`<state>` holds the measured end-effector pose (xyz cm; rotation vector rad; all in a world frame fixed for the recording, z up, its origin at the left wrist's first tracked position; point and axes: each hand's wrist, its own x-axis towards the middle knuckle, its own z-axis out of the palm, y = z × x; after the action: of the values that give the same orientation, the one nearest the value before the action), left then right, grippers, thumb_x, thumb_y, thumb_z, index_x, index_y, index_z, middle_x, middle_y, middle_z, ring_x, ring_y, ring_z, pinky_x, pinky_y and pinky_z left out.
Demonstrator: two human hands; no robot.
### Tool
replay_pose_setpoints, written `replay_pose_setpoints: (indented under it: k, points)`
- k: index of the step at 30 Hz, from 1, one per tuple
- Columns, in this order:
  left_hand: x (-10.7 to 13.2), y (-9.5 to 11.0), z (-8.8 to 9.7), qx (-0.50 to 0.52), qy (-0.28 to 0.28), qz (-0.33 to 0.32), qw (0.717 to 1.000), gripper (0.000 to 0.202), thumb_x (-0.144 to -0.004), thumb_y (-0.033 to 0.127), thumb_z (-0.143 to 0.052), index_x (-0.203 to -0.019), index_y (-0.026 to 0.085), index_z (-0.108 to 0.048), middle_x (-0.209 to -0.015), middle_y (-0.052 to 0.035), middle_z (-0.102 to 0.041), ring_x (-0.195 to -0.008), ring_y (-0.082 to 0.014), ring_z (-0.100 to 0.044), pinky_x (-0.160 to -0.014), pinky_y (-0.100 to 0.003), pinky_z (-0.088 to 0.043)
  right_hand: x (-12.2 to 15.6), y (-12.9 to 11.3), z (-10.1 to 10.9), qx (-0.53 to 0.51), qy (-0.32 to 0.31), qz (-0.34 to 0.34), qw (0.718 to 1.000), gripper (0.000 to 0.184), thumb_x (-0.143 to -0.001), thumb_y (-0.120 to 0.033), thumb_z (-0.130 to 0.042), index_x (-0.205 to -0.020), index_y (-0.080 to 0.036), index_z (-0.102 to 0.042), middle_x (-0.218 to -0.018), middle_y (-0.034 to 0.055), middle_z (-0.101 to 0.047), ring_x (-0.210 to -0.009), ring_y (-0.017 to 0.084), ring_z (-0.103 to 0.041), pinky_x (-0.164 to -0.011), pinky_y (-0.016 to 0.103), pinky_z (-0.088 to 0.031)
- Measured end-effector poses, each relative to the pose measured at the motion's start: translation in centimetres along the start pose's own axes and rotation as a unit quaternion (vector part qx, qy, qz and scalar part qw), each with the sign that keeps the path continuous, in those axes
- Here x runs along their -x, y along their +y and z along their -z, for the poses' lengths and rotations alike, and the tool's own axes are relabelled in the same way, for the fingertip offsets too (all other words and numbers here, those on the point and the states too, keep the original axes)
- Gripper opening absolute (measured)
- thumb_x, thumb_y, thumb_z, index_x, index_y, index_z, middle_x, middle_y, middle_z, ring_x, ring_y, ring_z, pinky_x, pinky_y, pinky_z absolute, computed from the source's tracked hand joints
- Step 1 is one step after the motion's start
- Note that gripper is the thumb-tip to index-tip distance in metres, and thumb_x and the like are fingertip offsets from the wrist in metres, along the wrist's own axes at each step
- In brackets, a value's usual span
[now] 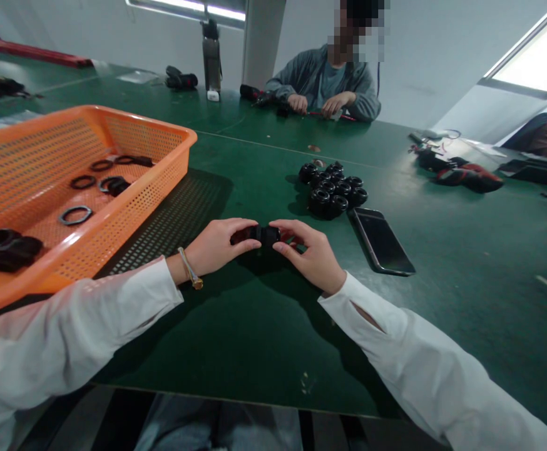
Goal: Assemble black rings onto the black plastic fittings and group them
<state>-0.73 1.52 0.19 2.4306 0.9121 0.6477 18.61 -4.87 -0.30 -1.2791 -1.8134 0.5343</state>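
Observation:
Both my hands meet over the green table (264,326) and grip one small black plastic fitting (260,234) between them. My left hand (219,245) pinches its left end; a bracelet is on that wrist. My right hand (308,254) pinches its right end with curled fingers. A pile of several similar black fittings (332,188) lies just beyond my hands. To my left stands an orange mesh basket (161,169) with several black rings (75,215) and black parts (5,248) in it.
A dark phone (381,241) lies face up right of my hands. Across the table a person in a grey jacket (327,84) handles small parts. A water bottle (211,59), black tools (181,79) and red-black items (464,173) lie farther off.

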Motion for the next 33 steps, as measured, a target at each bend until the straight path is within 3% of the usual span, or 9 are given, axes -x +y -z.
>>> replay_pose_setpoints:
  k: [11, 33]
  points:
    - [0.02, -0.01, 0.00, 0.001, -0.005, -0.007, 1.000, 0.038, -0.084, 0.041, -0.054, -0.106, 0.012, -0.064, -0.098, -0.0092, -0.071, -0.082, -0.0197, -0.065, -0.073, -0.028, -0.050, 0.03, -0.13, 0.25, 0.031, -0.008, 0.038, 0.999, 0.032, -0.074, -0.020, -0.063, -0.106, -0.021, -0.063, -0.087, 0.0030, -0.067, -0.077, 0.016, -0.061, -0.059, 0.026, -0.049]
    - [0.10, -0.08, -0.04, -0.005, -0.004, -0.009, 1.000, 0.039, -0.083, 0.038, -0.056, -0.109, 0.010, -0.063, -0.101, -0.0097, -0.070, -0.085, -0.0194, -0.065, -0.076, -0.028, -0.050, 0.06, 0.18, 0.28, 0.054, -0.005, 0.045, 0.998, 0.033, -0.075, -0.024, -0.065, -0.108, -0.019, -0.065, -0.082, 0.0028, -0.068, -0.069, 0.015, -0.060, -0.060, 0.027, -0.050]
